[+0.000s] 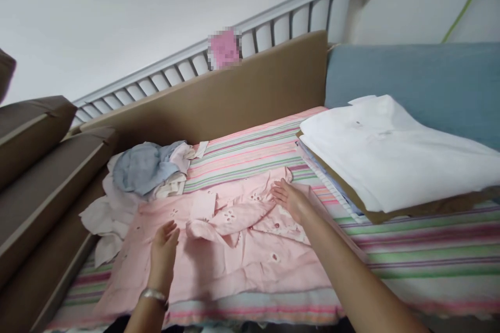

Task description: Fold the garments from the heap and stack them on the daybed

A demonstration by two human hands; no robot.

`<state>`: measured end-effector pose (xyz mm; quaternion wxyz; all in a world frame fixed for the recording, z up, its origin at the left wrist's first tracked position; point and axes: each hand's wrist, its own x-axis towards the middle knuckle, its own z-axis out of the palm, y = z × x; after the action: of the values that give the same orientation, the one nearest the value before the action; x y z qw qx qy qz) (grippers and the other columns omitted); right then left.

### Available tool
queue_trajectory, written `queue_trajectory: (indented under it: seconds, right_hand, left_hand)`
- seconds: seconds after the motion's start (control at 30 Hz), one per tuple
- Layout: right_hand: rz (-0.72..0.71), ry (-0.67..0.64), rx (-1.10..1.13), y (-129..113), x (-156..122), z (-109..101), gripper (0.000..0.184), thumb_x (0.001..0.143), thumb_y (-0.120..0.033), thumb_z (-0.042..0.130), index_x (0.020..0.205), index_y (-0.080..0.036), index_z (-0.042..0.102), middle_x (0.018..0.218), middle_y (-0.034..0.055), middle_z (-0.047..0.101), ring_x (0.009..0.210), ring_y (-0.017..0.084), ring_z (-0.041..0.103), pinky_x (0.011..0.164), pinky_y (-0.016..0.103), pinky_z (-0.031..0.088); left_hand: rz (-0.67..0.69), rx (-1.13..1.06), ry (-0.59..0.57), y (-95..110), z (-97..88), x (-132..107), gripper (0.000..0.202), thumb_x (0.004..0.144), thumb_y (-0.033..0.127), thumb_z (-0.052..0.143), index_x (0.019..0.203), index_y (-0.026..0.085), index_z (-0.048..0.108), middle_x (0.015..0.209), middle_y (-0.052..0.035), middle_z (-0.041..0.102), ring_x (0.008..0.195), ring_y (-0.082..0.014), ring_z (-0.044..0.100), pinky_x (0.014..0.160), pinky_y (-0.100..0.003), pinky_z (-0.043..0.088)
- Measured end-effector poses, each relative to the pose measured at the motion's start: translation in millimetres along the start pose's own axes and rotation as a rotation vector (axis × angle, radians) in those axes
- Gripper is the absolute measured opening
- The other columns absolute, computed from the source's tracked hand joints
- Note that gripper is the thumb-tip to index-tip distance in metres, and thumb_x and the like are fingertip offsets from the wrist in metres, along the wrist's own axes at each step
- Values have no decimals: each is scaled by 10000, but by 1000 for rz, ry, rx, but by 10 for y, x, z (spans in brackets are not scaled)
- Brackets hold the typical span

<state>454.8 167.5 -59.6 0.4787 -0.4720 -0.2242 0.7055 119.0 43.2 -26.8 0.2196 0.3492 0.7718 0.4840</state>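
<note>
A pink garment [250, 265] with cut-out flower embroidery lies spread on the striped bed sheet, one sleeve [230, 218] laid across its middle. My right hand [288, 199] rests at the upper right part of the garment, fingers stretched out over the cloth near the collar area. Over the left part of the garment hovers my left hand [164, 237], its fingers loosely apart with nothing in them; a silvery bracelet is on that wrist. Whether the right palm presses on the fabric is hard to see.
A stack of folded clothes [390, 161], white on top, lies to the right. Rumpled blue and white clothes [144, 169] are heaped at the left beside brown cushions [50, 187]. A brown panel [234, 99] and a grey railing [269, 31] border the far side; a blue-grey backrest [422, 88] stands behind the stack.
</note>
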Motion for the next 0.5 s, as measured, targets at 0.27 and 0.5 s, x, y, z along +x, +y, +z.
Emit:
queue_trajectory:
  seconds: [0.27, 0.5]
  right_hand:
    - [-68, 1, -55, 68, 12, 3, 432, 873, -432, 422, 1177, -148, 539, 1331, 159, 473, 1178, 222, 498, 1025, 391, 364]
    - [-63, 15, -63, 49, 11, 38, 432, 890, -407, 398, 1182, -122, 540, 1336, 163, 467, 1163, 210, 511, 1007, 354, 389]
  left_hand:
    - [-1, 472, -165, 392, 445, 762, 310, 606, 393, 712, 734, 129, 614, 749, -105, 669, 883, -278, 621, 755, -342, 428]
    - [-77, 345, -386, 608, 568, 665, 238, 647, 360, 695, 714, 144, 620, 610, -12, 623, 625, -178, 608, 606, -294, 469]
